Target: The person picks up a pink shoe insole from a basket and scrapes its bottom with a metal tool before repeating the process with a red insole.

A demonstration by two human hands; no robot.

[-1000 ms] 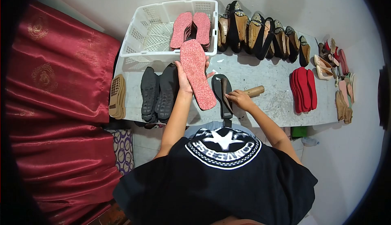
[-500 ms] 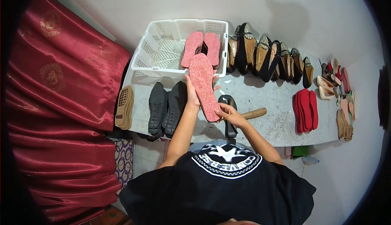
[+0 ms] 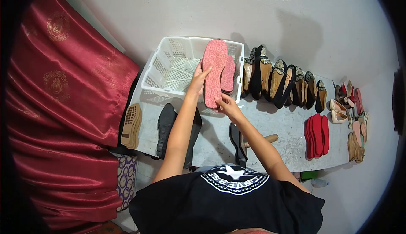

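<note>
A pink speckled insole (image 3: 215, 71) is held in both my hands, tilted upright in front of the basket's right side. My left hand (image 3: 198, 81) grips its left edge around the middle, thumb across the face. At the lower end, my right hand (image 3: 227, 105) pinches the heel between thumb and fingers. Behind it, more pink insoles (image 3: 229, 75) stand inside the white plastic basket (image 3: 171, 91), partly hidden by the one I hold.
Dark grey soles (image 3: 166, 126) lie under my left forearm, tan soles (image 3: 131, 126) farther left. A wooden handle (image 3: 267, 141) and a black strap-like piece (image 3: 238, 143) lie near my right arm. Black flats (image 3: 279, 81) line the wall; red soles (image 3: 316, 136) sit at right.
Both hands have carried the pink insole forward, up against the basket. My left hand's thumb now lies over its face. The view has tilted, so the table sits lower.
</note>
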